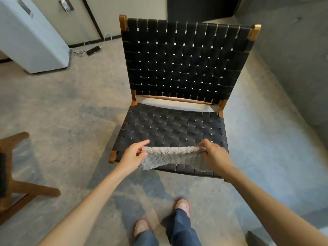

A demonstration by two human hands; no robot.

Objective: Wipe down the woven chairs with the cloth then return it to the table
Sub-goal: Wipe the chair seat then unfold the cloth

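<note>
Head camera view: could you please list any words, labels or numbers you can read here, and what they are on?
No text can be read.
The dark panel on the white appliance bears small marks, too blurred to read.
The chair and the cloth show no writing.

The floor (71, 107) is mottled grey concrete. A chair (182, 59) with black woven straps and wooden posts stands on it at the middle. A white cabinet (30, 41) stands at the far left, with a coiled white cable (78, 52) and a flat dark device (93, 50) just beside it. A wooden frame (26, 190) rests at the left edge, and two shoes (141, 227) stand nearest the camera.
</note>
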